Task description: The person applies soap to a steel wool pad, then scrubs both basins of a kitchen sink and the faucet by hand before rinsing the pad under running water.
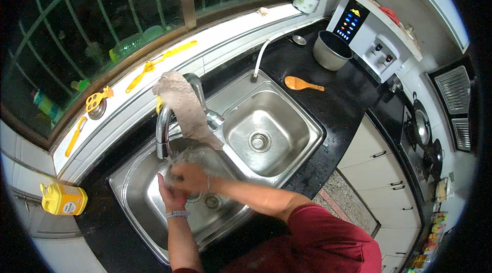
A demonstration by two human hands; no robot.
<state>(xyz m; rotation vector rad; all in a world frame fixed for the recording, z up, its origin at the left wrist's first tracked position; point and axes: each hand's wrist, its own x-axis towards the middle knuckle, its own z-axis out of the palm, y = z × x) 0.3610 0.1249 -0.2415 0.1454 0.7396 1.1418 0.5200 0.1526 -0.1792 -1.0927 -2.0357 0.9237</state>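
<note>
Over the larger left basin of the steel sink, both my hands meet below the curved chrome faucet. My left hand is turned palm inward with an outstretched digit showing; the rest of it is partly covered. Across it lies my right hand, its fingers smeared by motion, so their grip is unclear. A see-through, blurred patch beside the hands looks like splashing water. A grey-brown cloth hangs over the faucet's neck. Beneath my hands, the drain is partly visible.
The smaller basin adjoins on the right. Beyond it, an orange spatula and a deep pot rest on the black counter near a white water dispenser. A yellow jug stands left. Yellow tools, including a peeler, line the sill.
</note>
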